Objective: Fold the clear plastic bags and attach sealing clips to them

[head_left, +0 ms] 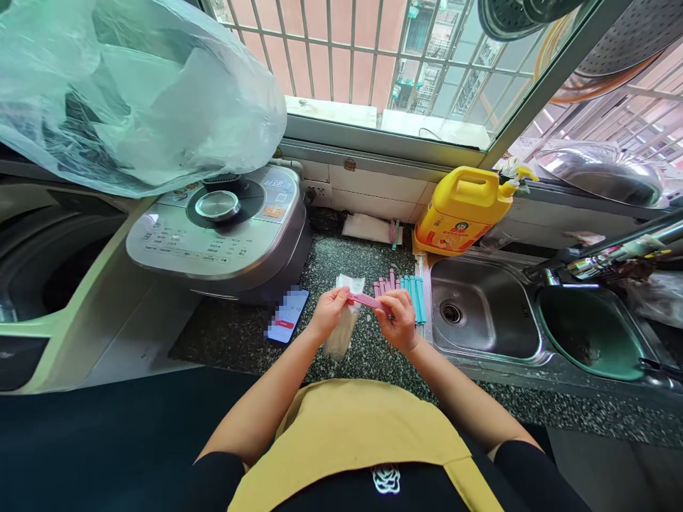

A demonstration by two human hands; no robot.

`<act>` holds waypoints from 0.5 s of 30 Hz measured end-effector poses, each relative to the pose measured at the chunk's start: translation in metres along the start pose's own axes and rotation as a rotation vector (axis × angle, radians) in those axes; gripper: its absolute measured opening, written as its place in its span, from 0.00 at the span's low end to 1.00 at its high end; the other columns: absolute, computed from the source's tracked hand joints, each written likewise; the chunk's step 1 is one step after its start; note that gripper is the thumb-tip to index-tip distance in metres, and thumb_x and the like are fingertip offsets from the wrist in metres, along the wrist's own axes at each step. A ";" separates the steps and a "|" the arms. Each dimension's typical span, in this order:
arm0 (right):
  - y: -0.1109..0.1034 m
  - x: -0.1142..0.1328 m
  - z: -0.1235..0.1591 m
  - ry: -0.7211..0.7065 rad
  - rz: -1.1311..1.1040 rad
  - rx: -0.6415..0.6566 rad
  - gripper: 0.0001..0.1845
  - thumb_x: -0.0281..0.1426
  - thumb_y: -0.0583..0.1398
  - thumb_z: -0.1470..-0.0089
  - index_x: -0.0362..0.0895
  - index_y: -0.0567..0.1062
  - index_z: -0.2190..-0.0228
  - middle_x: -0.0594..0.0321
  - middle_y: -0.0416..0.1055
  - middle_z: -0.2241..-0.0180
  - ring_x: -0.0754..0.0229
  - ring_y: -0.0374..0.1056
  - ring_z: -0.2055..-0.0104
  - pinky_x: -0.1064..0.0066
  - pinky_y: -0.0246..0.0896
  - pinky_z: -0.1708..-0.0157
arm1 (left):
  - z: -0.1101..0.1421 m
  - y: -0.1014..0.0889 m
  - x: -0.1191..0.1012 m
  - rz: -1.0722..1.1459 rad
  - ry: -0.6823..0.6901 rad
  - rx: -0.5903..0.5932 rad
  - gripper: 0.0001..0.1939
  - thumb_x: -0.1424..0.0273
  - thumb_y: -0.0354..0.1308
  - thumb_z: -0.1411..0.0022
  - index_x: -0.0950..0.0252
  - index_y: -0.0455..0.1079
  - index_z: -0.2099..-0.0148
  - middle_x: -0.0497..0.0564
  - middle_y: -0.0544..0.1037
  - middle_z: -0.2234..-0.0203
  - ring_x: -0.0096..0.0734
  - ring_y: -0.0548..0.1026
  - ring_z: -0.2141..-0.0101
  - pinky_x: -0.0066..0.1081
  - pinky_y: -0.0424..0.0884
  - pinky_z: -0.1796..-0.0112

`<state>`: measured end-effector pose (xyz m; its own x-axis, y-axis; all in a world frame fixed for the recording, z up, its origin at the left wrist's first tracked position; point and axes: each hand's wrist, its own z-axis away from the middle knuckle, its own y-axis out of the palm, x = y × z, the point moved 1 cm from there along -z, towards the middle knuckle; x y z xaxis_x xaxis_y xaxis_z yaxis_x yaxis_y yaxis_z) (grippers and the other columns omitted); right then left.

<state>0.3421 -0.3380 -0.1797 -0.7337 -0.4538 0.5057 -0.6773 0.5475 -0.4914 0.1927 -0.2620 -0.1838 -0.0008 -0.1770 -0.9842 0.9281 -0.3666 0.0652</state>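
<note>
Both hands are closed around a long, slim pink sealing clip point(365, 300), held level above the dark speckled counter. My left hand point(329, 310) pinches one end between thumb and fingers. My right hand point(398, 318) grips the other end, its curled fingers covering part of it. Beneath the clip a clear plastic bag point(342, 334) lies on the counter, partly behind my left hand; I cannot tell what is inside. Just beyond my right hand lie several pink clips point(380, 285) and, beside them, several teal clips point(419, 299) in a row.
A phone point(297, 310) lies left of the hands, in front of a large rice cooker point(240, 249). To the right are a steel sink point(485, 313) and a yellow jug point(453, 213). A white cloth point(368, 227) and two more clips point(395, 235) lie by the wall.
</note>
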 end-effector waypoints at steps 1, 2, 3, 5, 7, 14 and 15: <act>-0.001 0.000 0.000 0.012 -0.027 -0.039 0.07 0.33 0.51 0.42 0.46 0.68 0.63 0.60 0.66 0.70 0.58 0.63 0.65 0.63 0.59 0.64 | -0.001 -0.001 0.000 -0.018 0.020 -0.011 0.22 0.53 0.53 0.46 0.66 0.65 0.81 0.46 0.67 0.85 0.25 0.63 0.80 0.27 0.61 0.73; -0.001 -0.001 0.001 0.033 -0.047 -0.080 0.07 0.33 0.50 0.41 0.47 0.66 0.63 0.60 0.66 0.69 0.57 0.64 0.64 0.62 0.60 0.63 | -0.002 -0.002 0.000 -0.035 0.039 -0.030 0.22 0.53 0.53 0.46 0.65 0.65 0.81 0.46 0.68 0.85 0.25 0.64 0.79 0.27 0.62 0.73; -0.002 -0.002 0.003 0.063 -0.062 -0.122 0.07 0.34 0.49 0.40 0.47 0.65 0.63 0.60 0.66 0.69 0.57 0.64 0.64 0.62 0.60 0.63 | -0.003 -0.004 0.001 -0.048 0.055 -0.057 0.23 0.52 0.53 0.46 0.65 0.65 0.81 0.46 0.68 0.85 0.26 0.64 0.79 0.28 0.62 0.72; -0.005 -0.004 0.006 0.149 -0.101 -0.191 0.08 0.37 0.48 0.40 0.47 0.63 0.64 0.59 0.65 0.67 0.57 0.64 0.62 0.60 0.61 0.62 | -0.006 -0.007 0.002 -0.060 0.074 -0.113 0.23 0.51 0.52 0.46 0.65 0.65 0.81 0.46 0.68 0.85 0.26 0.64 0.79 0.28 0.62 0.73; -0.007 -0.007 0.009 0.282 -0.188 -0.219 0.09 0.38 0.49 0.41 0.47 0.63 0.64 0.58 0.66 0.65 0.56 0.65 0.61 0.60 0.62 0.61 | -0.007 -0.010 0.004 -0.060 0.077 -0.148 0.24 0.50 0.51 0.46 0.65 0.65 0.80 0.46 0.67 0.85 0.26 0.64 0.79 0.28 0.61 0.73; -0.009 -0.011 0.010 0.791 -0.622 -0.293 0.13 0.42 0.47 0.44 0.47 0.62 0.62 0.58 0.70 0.67 0.60 0.67 0.73 0.64 0.64 0.72 | -0.008 -0.007 0.011 -0.018 0.048 -0.186 0.25 0.47 0.51 0.48 0.64 0.65 0.79 0.48 0.69 0.83 0.28 0.66 0.77 0.28 0.63 0.71; -0.010 -0.011 0.009 0.834 -0.670 -0.301 0.13 0.42 0.49 0.46 0.48 0.62 0.63 0.60 0.71 0.69 0.60 0.67 0.73 0.65 0.64 0.72 | -0.008 -0.006 0.012 -0.013 0.042 -0.189 0.25 0.47 0.51 0.48 0.64 0.65 0.79 0.48 0.69 0.83 0.28 0.66 0.77 0.28 0.63 0.71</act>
<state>0.3564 -0.3447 -0.1873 0.1189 -0.1685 0.9785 -0.7995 0.5681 0.1950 0.1900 -0.2543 -0.1971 -0.0013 -0.1341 -0.9910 0.9816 -0.1895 0.0244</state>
